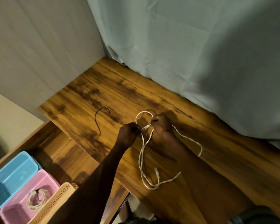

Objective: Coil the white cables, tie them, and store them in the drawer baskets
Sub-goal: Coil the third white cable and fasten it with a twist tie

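Note:
A white cable lies in loose loops on the wooden desk. My left hand pinches one end near its plug. My right hand pinches the cable just across from it, with a small loop arching above both hands. The other plug end rests on the desk below. A black tie wire lies bent on the desk to the left. In the open drawer, a pink basket holds a coiled, tied white cable.
A blue basket and a tan perforated basket flank the pink one in the drawer. A light blue curtain hangs over the desk's far edge. A grey wall stands at the left.

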